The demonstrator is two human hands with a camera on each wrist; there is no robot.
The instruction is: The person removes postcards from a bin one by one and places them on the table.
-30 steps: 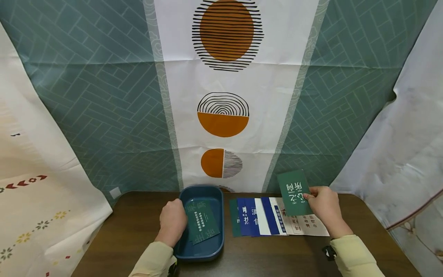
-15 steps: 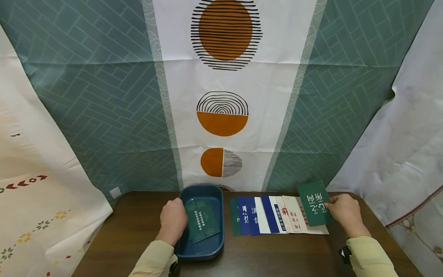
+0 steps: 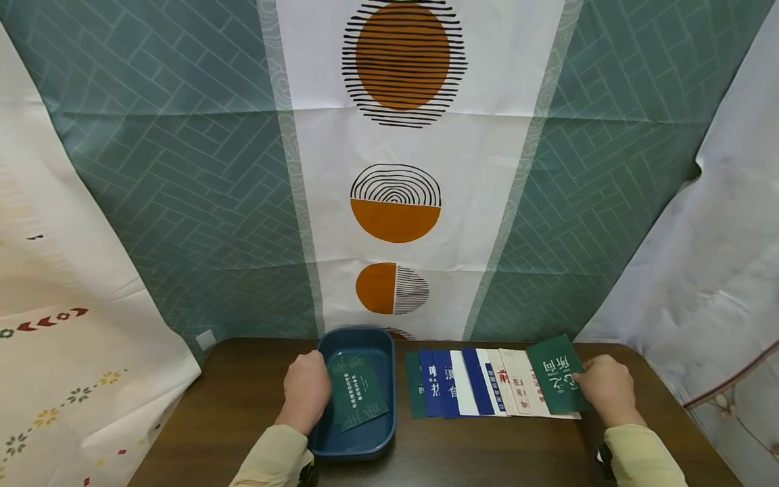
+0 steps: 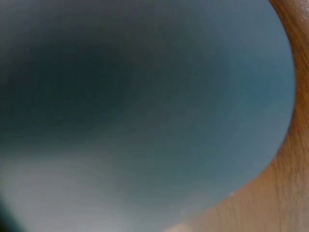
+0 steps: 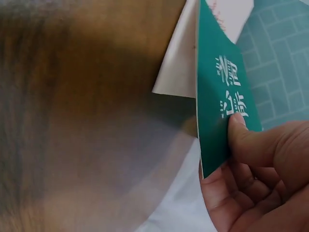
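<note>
My right hand [image 3: 610, 391] pinches a green card [image 3: 555, 375] with white characters by its right edge. That card overlaps the right end of a row of overlapping cards [image 3: 465, 384] in green, blue and white. In the right wrist view, the thumb presses on the face of the green card [image 5: 212, 96] and the fingers are behind it. My left hand [image 3: 305, 389] grips the left rim of a blue tray [image 3: 347, 443], its fingertips hidden. Inside the tray lie green cards [image 3: 359, 392], one over another. A blurred blue surface [image 4: 207, 106] fills most of the left wrist view.
The tray and cards are on a dark brown wooden table [image 3: 462, 453] with rounded back corners. Behind it hangs a green and white cloth [image 3: 255, 203] with orange circles. Pale cloths [image 3: 91, 338] hang at both sides.
My right hand has carried the green card rightward and then lowered it onto the right end of the row. My left hand and the tray stay in place.
</note>
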